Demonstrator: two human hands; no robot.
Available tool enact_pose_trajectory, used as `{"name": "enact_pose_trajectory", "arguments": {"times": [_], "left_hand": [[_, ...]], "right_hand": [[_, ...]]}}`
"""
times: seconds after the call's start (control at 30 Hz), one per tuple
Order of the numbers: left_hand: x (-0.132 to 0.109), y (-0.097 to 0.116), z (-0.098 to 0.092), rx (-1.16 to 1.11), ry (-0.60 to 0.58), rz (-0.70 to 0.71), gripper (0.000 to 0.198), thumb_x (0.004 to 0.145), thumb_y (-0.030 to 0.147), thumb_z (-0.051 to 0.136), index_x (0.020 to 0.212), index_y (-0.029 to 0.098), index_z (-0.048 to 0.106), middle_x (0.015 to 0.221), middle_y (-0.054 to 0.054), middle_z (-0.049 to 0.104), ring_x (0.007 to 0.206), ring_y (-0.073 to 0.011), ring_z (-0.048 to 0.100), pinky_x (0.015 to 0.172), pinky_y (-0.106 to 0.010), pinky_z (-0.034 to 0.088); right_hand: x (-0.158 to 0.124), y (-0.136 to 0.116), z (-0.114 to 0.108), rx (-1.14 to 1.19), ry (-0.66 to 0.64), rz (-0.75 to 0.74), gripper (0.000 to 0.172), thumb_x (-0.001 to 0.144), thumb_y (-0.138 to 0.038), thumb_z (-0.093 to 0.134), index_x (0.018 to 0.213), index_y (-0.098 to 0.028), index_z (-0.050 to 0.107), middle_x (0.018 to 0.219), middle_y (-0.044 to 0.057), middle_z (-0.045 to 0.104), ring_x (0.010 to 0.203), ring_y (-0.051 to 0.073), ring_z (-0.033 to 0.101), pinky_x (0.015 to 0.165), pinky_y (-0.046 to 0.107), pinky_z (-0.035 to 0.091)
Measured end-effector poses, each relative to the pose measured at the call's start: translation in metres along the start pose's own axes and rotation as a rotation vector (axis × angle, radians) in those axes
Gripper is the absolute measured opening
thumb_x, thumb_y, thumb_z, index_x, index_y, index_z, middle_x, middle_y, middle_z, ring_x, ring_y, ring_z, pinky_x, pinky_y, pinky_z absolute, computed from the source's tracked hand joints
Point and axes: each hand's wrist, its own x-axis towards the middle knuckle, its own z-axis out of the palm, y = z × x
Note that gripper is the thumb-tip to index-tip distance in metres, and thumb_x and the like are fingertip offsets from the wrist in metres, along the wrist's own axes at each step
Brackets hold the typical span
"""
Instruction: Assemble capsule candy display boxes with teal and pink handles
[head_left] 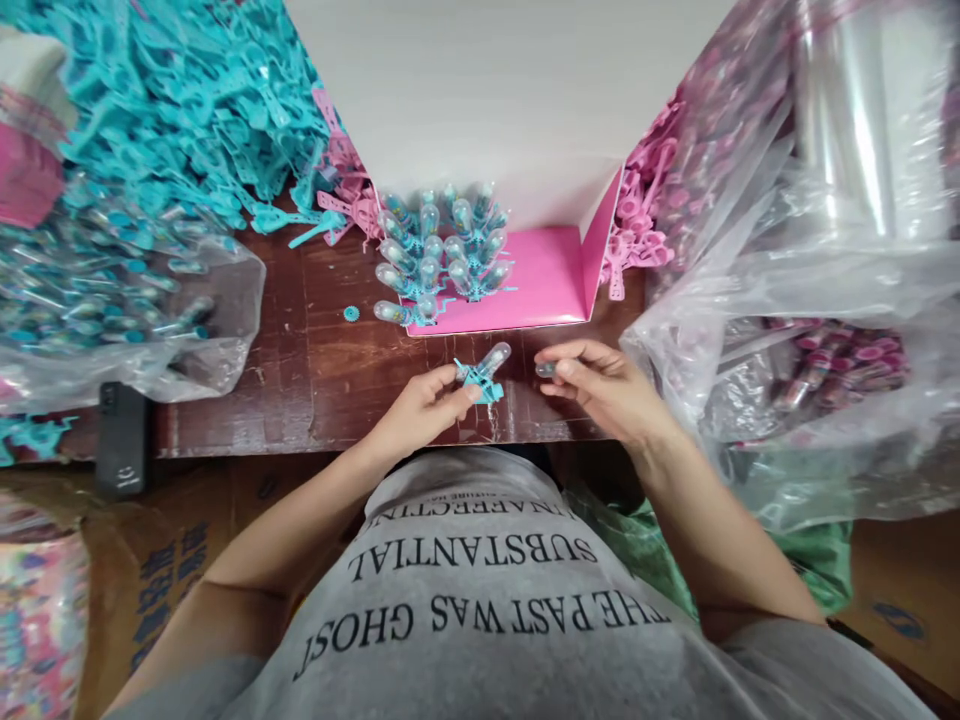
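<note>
My left hand (431, 405) pinches a teal plastic toy piece (482, 386) near the table's front edge. A clear capsule-shaped tube (496, 356) sticks up from that piece, slanting to the right. To the right, my right hand (592, 378) holds a second small clear tube (546, 369) between thumb and fingers, apart from the teal piece. Just beyond both hands stands an open display box (544, 285) with a pink base and a tall white back. Several assembled teal pieces with clear tubes (429, 272) stand in rows on its left part.
A large heap of teal plastic parts (195, 110) lies back left, above a clear bag of teal-capped tubes (112, 275). Pink parts (641, 225) lie right of the box. A plastic bag of pink-capped tubes (847, 365) is at right. A black phone (122, 440) overhangs the left front edge.
</note>
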Motion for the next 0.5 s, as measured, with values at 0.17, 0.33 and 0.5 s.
{"name": "enact_pose_trajectory", "arguments": {"times": [0.17,0.33,0.5], "left_hand": [[0.004,-0.005,0.014,-0.164,0.084,-0.006,0.029,0.084,0.04,0.082,0.1,0.019,0.07,0.102,-0.005,0.079,0.092,-0.0161,0.069,0.092,-0.032,0.056],[0.005,0.002,0.019,-0.165,0.063,-0.044,0.031,0.083,0.044,0.084,0.097,0.019,0.073,0.095,-0.004,0.077,0.085,-0.015,0.067,0.083,-0.029,0.056],[0.002,0.006,0.021,-0.256,0.041,-0.166,0.041,0.079,0.054,0.088,0.093,0.02,0.071,0.075,0.002,0.063,0.056,-0.0065,0.042,0.048,-0.02,0.033]], "right_hand": [[-0.014,0.003,0.008,-0.153,-0.023,-0.24,0.023,0.089,-0.039,0.087,0.101,-0.026,0.072,0.119,0.004,0.076,0.114,0.018,0.072,0.108,0.042,0.059],[-0.023,0.004,0.018,-0.235,0.019,-0.35,0.034,0.103,-0.044,0.068,0.135,-0.032,0.063,0.121,0.006,0.068,0.106,0.019,0.073,0.097,0.042,0.064],[-0.023,0.011,0.034,-0.271,0.238,-0.478,0.012,0.104,-0.04,0.067,0.111,-0.034,0.074,0.123,0.005,0.072,0.124,0.026,0.068,0.116,0.056,0.054]]}}
